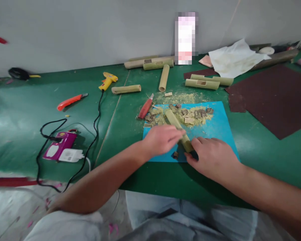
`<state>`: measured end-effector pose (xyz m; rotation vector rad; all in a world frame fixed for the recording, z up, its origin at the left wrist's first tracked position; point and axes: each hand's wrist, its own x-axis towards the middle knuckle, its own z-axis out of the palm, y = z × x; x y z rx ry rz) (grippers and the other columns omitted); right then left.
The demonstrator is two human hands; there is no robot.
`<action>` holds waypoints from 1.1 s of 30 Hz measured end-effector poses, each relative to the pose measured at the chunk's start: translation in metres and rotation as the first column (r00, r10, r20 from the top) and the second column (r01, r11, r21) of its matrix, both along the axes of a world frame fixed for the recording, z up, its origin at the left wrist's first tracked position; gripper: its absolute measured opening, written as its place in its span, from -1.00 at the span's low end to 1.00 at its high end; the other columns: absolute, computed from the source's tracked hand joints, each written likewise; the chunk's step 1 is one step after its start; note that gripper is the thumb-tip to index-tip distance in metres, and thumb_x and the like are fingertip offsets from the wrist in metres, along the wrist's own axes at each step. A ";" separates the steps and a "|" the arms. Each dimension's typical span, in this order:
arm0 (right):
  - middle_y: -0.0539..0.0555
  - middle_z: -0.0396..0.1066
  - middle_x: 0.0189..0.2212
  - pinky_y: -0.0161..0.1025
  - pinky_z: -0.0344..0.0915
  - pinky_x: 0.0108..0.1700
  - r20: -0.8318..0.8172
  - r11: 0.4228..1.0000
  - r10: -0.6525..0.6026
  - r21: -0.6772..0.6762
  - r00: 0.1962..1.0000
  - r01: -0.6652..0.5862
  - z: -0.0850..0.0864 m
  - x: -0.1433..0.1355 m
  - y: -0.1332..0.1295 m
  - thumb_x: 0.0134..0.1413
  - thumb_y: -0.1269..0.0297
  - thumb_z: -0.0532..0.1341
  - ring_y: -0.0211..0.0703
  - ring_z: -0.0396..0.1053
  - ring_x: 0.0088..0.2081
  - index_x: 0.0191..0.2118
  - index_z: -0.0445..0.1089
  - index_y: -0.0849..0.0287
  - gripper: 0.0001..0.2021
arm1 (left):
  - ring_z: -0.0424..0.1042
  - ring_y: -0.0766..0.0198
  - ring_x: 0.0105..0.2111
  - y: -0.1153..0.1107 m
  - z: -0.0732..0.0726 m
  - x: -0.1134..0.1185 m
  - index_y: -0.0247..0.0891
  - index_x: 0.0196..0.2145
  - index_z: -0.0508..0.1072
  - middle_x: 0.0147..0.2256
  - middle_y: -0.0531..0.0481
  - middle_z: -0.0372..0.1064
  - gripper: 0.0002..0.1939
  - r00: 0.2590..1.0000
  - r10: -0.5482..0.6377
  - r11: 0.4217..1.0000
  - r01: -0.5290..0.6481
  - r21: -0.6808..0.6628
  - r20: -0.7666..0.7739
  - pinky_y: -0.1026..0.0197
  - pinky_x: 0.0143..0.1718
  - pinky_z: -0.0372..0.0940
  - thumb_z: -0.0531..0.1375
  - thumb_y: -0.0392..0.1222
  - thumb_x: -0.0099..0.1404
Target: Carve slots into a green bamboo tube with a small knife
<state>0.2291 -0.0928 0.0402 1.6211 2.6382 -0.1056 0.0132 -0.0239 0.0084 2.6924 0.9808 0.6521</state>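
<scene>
A pale green bamboo tube [174, 118] slants over a blue sheet [219, 117] on the green tabletop. My right hand [213, 154] is closed around the tube's near end, thumb underneath. From the left, my left hand [163, 140] reaches across the tube's middle; its fingers are held together and closed against it, and their undersides are hidden. Bamboo chips and shavings [190, 115] are heaped beyond the tube. A small dark bamboo chip [175, 155] lies between my hands near the sheet's front edge. A red-handled knife [145, 107] rests at the sheet's far left corner.
An orange utility knife [69, 102], yellow glue gun [108, 81] and purple power strip [60, 146] with a black cord are at left. Cut bamboo pieces [126, 89] lie farther back. A lit phone-like screen [187, 36] leans on the wall. Dark brown sheets [276, 97] and white paper [237, 58] occupy the right.
</scene>
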 end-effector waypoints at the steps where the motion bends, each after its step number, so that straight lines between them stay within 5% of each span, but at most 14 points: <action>1: 0.12 0.52 -0.44 -0.17 -0.06 -0.41 -0.009 1.000 0.007 0.004 1.000 -0.007 -0.001 0.000 0.000 0.16 0.21 0.23 -0.09 0.43 -0.45 -0.35 0.44 0.15 -0.86 | 0.54 0.27 -0.34 -0.001 0.000 0.001 -0.20 -0.02 0.63 -0.35 -0.02 0.56 -0.63 0.999 -0.048 0.999 0.048 -0.001 -0.008 0.29 -0.35 0.34 0.02 -0.10 0.58; 6: 0.11 0.49 -0.48 -0.17 -0.07 -0.41 0.003 1.000 -0.006 0.023 1.000 0.005 -0.001 0.001 -0.001 0.17 0.18 0.23 -0.10 0.40 -0.45 -0.36 0.41 0.15 -0.83 | 0.51 0.26 -0.36 0.001 0.003 0.000 -0.27 -0.06 0.64 -0.38 -0.07 0.54 -0.58 0.973 0.225 0.973 -0.227 0.034 0.059 0.27 -0.35 0.35 -0.01 -0.11 0.59; 11: 0.11 0.52 -0.43 -0.17 -0.07 -0.41 0.000 1.000 -0.010 -0.024 1.000 0.010 0.001 0.000 0.000 0.18 0.18 0.23 -0.11 0.41 -0.45 -0.34 0.44 0.15 -0.84 | 0.55 0.27 -0.31 -0.002 -0.001 -0.003 -0.19 0.04 0.60 -0.31 -0.04 0.58 -0.64 1.000 -0.011 1.000 0.011 -0.016 -0.022 0.30 -0.33 0.37 0.02 -0.11 0.57; 16: 0.13 0.51 -0.45 -0.16 -0.06 -0.41 0.011 1.000 -0.022 -0.018 1.000 0.022 0.003 -0.001 0.001 0.18 0.17 0.23 -0.06 0.43 -0.44 -0.34 0.44 0.15 -0.83 | 0.55 0.24 -0.30 0.011 -0.004 -0.010 -0.29 -0.06 0.63 -0.28 -0.11 0.58 -0.64 0.975 0.208 0.976 -0.212 0.047 0.079 0.24 -0.25 0.42 0.06 -0.11 0.55; 21: 0.12 0.54 -0.41 -0.17 -0.02 -0.40 -0.014 0.999 -0.005 -0.051 1.000 0.004 0.003 0.000 0.000 0.18 0.22 0.23 -0.06 0.45 -0.41 -0.33 0.45 0.15 -0.86 | 0.53 0.27 -0.33 -0.003 0.001 -0.004 -0.20 0.01 0.62 -0.37 -0.05 0.54 -0.61 0.988 -0.141 0.990 0.142 0.014 -0.067 0.30 -0.33 0.38 0.00 -0.09 0.58; 26: 0.12 0.51 -0.44 -0.17 -0.03 -0.42 -0.023 1.000 -0.023 -0.018 0.999 0.023 0.002 0.000 0.000 0.17 0.20 0.22 -0.09 0.42 -0.45 -0.35 0.43 0.14 -0.85 | 0.55 0.21 -0.27 0.009 -0.002 -0.005 -0.29 -0.03 0.62 -0.28 -0.14 0.58 -0.61 0.986 0.149 0.987 -0.152 0.043 0.069 0.21 -0.23 0.43 0.01 -0.12 0.57; 30: 0.11 0.50 -0.45 -0.17 -0.03 -0.41 -0.040 1.000 -0.005 -0.015 0.999 0.005 0.000 0.000 0.000 0.17 0.22 0.21 -0.11 0.40 -0.46 -0.36 0.42 0.14 -0.86 | 0.54 0.26 -0.32 0.008 -0.003 -0.004 -0.23 0.01 0.61 -0.33 -0.07 0.56 -0.62 0.989 -0.144 0.990 0.144 0.007 -0.024 0.27 -0.30 0.40 0.01 -0.10 0.57; 33: 0.13 0.51 -0.43 -0.17 -0.04 -0.40 -0.027 1.000 -0.016 -0.027 0.999 0.015 0.001 0.000 0.000 0.20 0.20 0.20 -0.09 0.41 -0.44 -0.34 0.43 0.16 -0.84 | 0.54 0.27 -0.30 0.009 -0.001 -0.004 -0.21 0.01 0.61 -0.31 -0.07 0.57 -0.62 0.999 -0.035 0.999 0.035 0.011 0.014 0.28 -0.29 0.40 0.01 -0.11 0.58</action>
